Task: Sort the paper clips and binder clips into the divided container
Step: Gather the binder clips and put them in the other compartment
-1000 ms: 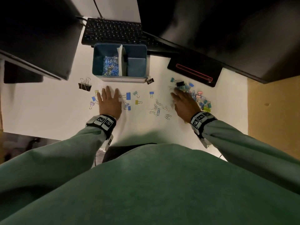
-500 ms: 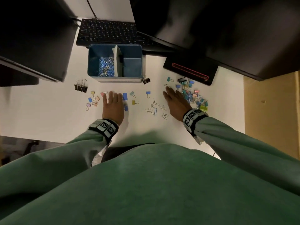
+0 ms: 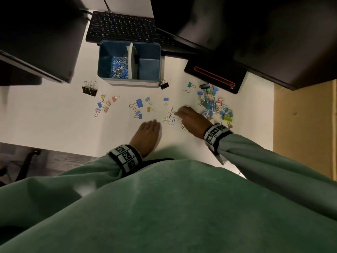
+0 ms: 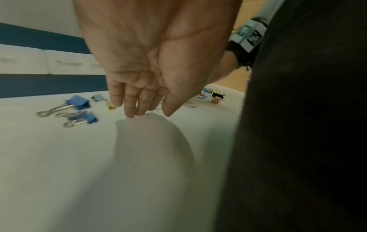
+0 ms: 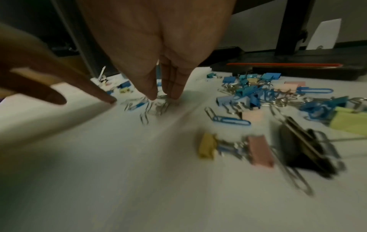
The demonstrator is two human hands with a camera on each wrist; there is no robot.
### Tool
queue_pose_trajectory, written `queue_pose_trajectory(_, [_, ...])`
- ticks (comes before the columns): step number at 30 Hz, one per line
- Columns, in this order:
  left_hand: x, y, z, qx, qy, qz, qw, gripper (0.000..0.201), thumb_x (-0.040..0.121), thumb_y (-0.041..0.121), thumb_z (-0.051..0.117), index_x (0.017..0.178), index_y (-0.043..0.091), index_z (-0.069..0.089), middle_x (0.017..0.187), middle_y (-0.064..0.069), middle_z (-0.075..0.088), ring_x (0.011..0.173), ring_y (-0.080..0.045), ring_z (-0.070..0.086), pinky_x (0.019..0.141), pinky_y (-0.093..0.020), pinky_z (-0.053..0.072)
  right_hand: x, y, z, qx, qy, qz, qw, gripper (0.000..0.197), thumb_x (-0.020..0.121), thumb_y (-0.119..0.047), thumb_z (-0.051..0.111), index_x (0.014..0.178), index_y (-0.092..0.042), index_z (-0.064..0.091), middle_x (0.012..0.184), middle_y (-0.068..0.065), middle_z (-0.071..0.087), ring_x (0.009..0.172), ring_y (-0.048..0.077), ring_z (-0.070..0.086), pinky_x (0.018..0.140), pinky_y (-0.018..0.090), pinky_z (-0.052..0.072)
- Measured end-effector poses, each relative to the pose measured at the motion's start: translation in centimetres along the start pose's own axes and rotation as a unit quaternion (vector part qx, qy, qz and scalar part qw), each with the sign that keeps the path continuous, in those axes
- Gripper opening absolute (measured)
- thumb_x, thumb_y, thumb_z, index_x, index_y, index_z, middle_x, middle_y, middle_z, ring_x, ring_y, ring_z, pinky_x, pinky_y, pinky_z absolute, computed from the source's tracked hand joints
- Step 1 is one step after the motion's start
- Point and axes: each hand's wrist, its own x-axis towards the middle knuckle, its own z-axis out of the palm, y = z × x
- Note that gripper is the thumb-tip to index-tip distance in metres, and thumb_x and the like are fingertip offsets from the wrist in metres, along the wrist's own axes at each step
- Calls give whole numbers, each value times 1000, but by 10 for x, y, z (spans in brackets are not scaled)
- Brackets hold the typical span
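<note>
The blue divided container (image 3: 102, 61) stands mid-table; its left compartment holds a heap of paper clips (image 3: 119, 67), and the right one shows only its blue floor. Loose paper clips (image 3: 169, 118) lie between my hands. My left hand (image 3: 152, 125) rests flat on the table just left of them, fingers straight and together (image 4: 131, 109), holding nothing. My right hand (image 3: 181, 112) lies over their right side, straight fingertips (image 5: 172, 94) pressing on the paper clips (image 5: 157, 108). A dense pile of coloured binder clips (image 3: 213, 105) sits right of that hand, also seen as the binder clip pile (image 5: 248, 94).
Blue and yellow binder clips (image 3: 139, 103) lie mid-table, small pastel clips (image 3: 104, 106) farther left. A large black binder clip (image 3: 89, 89) and a small black clip (image 3: 164, 84) sit near the container. A keyboard (image 3: 124, 28) and a monitor base (image 3: 215, 75) stand behind.
My left hand slid right and back from the middle binder clips to beside the loose paper clips. My right hand moved left off the binder clip pile onto the paper clips.
</note>
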Motion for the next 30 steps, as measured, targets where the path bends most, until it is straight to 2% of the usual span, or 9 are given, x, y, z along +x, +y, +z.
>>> queue_pose_trajectory(2, [21, 8, -4, -9, 11, 53, 998, 53, 91, 1, 42, 142, -2, 33, 147, -23, 36, 132, -36, 41, 111, -45, 32, 17, 2, -13, 3, 61, 28, 998, 51, 86, 8, 51, 134, -7, 47, 134, 12, 46, 124, 24, 43, 100, 34, 46])
queue_pose_trajectory(4, [42, 12, -12, -44, 28, 60, 997, 48, 88, 0, 51, 135, -1, 43, 136, -23, 48, 114, -37, 56, 96, -46, 47, 34, 10, -26, -17, 103, 69, 992, 46, 89, 1, 51, 135, -5, 46, 135, 13, 46, 125, 26, 43, 101, 34, 45])
queue_pose_trajectory(6, [60, 13, -19, -93, 35, 24, 995, 56, 84, 6, 64, 135, 1, 42, 133, -21, 48, 106, -36, 56, 89, -46, 50, 44, 19, -33, -48, 75, 98, 991, 48, 91, -5, 52, 138, -2, 41, 140, 15, 41, 129, 29, 40, 106, 38, 40])
queue_pose_trajectory(9, [77, 10, -23, -118, -1, -13, 993, 83, 74, 18, 78, 142, 7, 32, 139, -16, 38, 114, -33, 47, 92, -45, 47, 37, 24, -29, -73, 20, 62, 995, 48, 92, -7, 52, 138, -1, 40, 142, 17, 41, 131, 31, 39, 108, 41, 37])
queue_pose_trajectory(13, [82, 11, -12, -121, 5, 10, 993, 67, 76, 6, 75, 136, 5, 45, 133, -19, 44, 111, -35, 50, 87, -47, 50, 4, 22, -12, -56, -6, -10, 998, 46, 91, -11, 57, 135, -2, 45, 138, 15, 44, 129, 30, 39, 106, 42, 39])
queue_pose_trajectory(18, [87, 15, -12, -128, 18, 32, 991, 44, 82, -4, 60, 125, 1, 52, 114, -21, 53, 96, -37, 56, 73, -44, 52, -12, 13, -3, -14, -35, 50, 998, 74, 82, -31, 72, 139, -2, 37, 139, 17, 38, 130, 31, 35, 106, 42, 37])
queue_pose_trajectory(21, [90, 17, -20, -117, 13, 26, 993, 24, 88, -2, 51, 113, -2, 54, 102, -21, 54, 88, -37, 56, 69, -43, 48, -1, 3, 1, 3, -15, 90, 996, 55, 82, -19, 71, 127, 1, 46, 130, 19, 43, 124, 32, 39, 99, 43, 43])
queue_pose_trajectory(25, [94, 17, -19, -109, -3, 13, 994, 17, 94, 3, 44, 107, -3, 53, 99, -22, 55, 87, -38, 59, 71, -43, 47, 18, -3, 0, -11, -12, 108, 994, 20, 89, -5, 56, 109, 1, 54, 115, 19, 51, 109, 34, 51, 85, 40, 45])
queue_pose_trajectory(30, [99, 9, -17, -135, -32, -7, 990, 16, 92, 12, 49, 101, -1, 52, 99, -20, 59, 87, -36, 60, 74, -42, 51, 25, -4, -6, 9, -15, 119, 993, 15, 86, 0, 50, 99, 1, 57, 106, 19, 56, 95, 35, 57, 75, 38, 44])
